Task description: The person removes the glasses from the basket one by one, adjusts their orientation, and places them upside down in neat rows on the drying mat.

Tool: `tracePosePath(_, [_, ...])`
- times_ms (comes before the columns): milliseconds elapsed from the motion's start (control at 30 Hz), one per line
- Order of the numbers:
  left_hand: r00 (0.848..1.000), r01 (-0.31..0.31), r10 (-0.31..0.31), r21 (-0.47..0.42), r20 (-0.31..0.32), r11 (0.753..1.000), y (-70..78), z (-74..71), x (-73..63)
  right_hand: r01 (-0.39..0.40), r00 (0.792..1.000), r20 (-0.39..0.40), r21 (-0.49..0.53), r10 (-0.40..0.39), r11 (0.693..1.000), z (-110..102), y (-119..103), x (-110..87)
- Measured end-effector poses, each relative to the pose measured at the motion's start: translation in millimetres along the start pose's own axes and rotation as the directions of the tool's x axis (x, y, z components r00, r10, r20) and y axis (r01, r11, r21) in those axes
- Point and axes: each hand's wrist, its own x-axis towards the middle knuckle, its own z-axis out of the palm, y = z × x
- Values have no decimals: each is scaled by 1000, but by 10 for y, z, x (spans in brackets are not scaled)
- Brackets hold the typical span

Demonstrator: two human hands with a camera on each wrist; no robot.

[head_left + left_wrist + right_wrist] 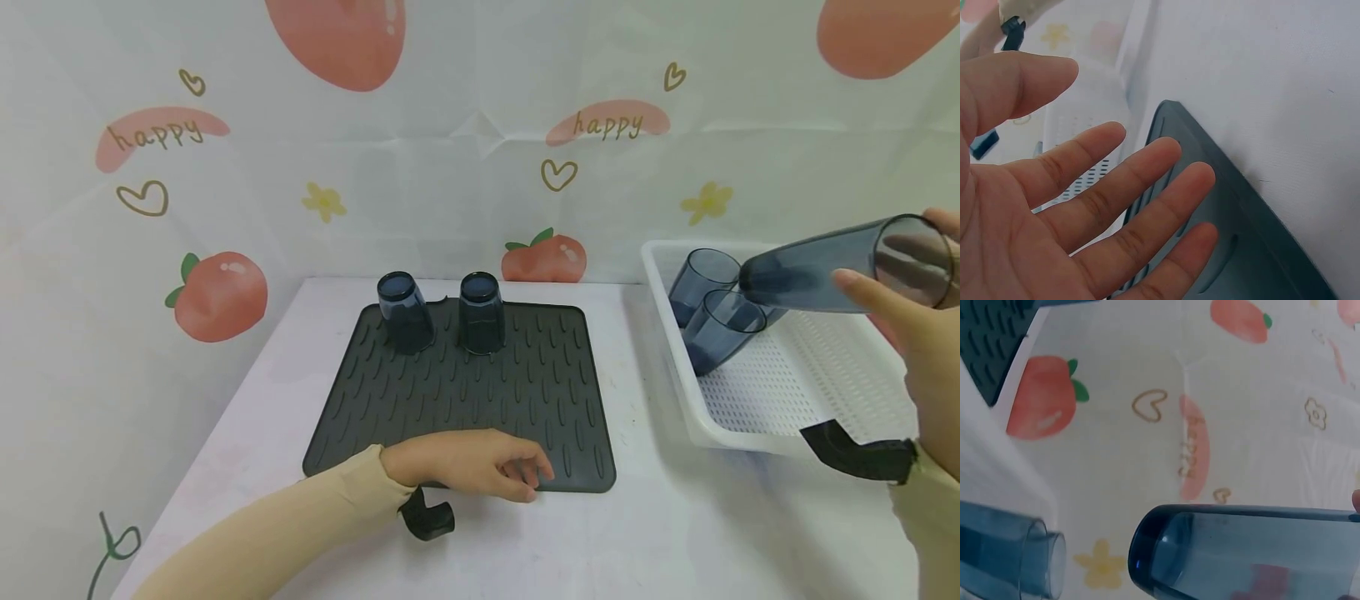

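Observation:
My right hand (918, 333) grips a blue drinking glass (825, 265) at its rim end, above the white basket. The glass lies almost level, its base pointing left and its mouth to the right; in the right wrist view its thick base (1147, 556) shows. Below and left of it, blue glasses (720, 329) lean in the basket's left part. Over the front edge of the dark drying mat (450, 408) is my left hand (480, 462), holding nothing. Its fingers are loosely spread in the left wrist view. Two upside-down glasses (482, 317) stand at the mat's back edge.
The white basket (701, 425) with a perforated floor stands on the right of the white table (592, 542). A printed cloth (450, 167) hangs behind the table. Black straps (858, 454) are worn at both wrists.

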Motion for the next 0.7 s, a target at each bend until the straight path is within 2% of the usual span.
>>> tracePosePath(100, [1000, 9, -9, -9, -2, 1000, 9, 1, -11, -1, 999, 40, 120, -3, 993, 62, -44, -76])
tracePosePath(133, [1000, 13, -13, -12, -3, 1000, 15, 1, -16, 7, 999, 51, 117, -13, 993, 84, -65, -104])
tracePosePath(267, [1000, 27, -27, -23, -6, 999, 27, -4, -26, 6, 993, 113, 250, -35, 968, 164, -106, -200])
tracePosePath(333, [999, 31, -31, -25, -9, 999, 28, -5, -28, 6, 989, 138, 275, -46, 961, 197, -110, -246])
tracePosePath(567, [1000, 27, -27, -37, -10, 999, 14, 2, -31, 24, 974, 188, 469, -126, 883, 366, -49, -372])
tracePosePath(700, [1000, 25, -25, -35, -16, 999, 13, 7, -37, 11, 966, 218, 497, -137, 868, 456, 16, -449])
